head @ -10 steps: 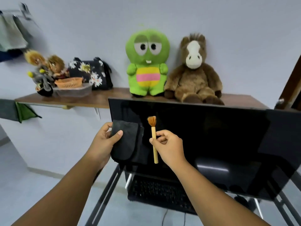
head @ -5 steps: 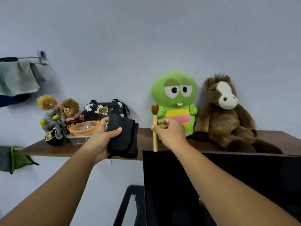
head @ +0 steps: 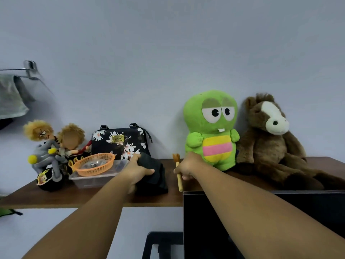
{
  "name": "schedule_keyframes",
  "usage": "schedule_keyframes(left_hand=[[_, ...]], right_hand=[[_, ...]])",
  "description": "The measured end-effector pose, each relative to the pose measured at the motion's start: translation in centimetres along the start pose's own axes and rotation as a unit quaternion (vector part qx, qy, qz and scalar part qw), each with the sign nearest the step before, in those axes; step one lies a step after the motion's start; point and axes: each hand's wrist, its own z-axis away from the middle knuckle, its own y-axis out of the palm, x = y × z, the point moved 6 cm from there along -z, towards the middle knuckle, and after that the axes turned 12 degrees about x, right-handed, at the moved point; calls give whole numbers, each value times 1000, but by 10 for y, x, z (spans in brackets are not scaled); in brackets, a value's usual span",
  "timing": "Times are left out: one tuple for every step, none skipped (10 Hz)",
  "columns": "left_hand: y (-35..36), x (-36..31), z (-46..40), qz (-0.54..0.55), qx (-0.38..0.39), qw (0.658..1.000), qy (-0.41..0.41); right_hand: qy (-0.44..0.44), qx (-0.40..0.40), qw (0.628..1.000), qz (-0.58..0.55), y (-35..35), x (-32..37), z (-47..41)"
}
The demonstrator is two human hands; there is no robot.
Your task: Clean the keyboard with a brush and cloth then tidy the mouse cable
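Gripping dark cloth [head: 155,172] – left hand [head: 137,170], brush [head: 178,170] pinched upright – right hand [head: 187,166] fingers

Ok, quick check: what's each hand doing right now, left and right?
Left hand: grips the black cloth at the shelf.
Right hand: holds the brush by its handle, bristles up.

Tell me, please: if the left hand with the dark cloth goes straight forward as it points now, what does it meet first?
Most likely the floral bag standing against the wall. The left hand, gripping the dark cloth, points toward its lower right corner. Depth is unclear, so it could slip just past the bag and reach the wall.
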Motion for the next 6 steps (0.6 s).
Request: schedule_keyframes(left_hand=[[-7,3,-8,-163,-20,986,-23],[-7,2,-9,-311,-42,948,-50],[-10,1,-9,-393,-55,915,-73],[-13,-2,-7,-427,-90,897,-70],[-8,-5,-1,-488,-92,866,-65],[-3,-6,2,-505,-70,858,-64]], right_hand=[[19,16,1000,17,8,-5,-12],[40,38,998,44,18,-7,-22],[66,53,992,91,22,-6,-22],[71,44,990,110,22,-4,-20],[48,29,992,112,25,-1,-24],[28,10,997,72,22,-2,-25]])
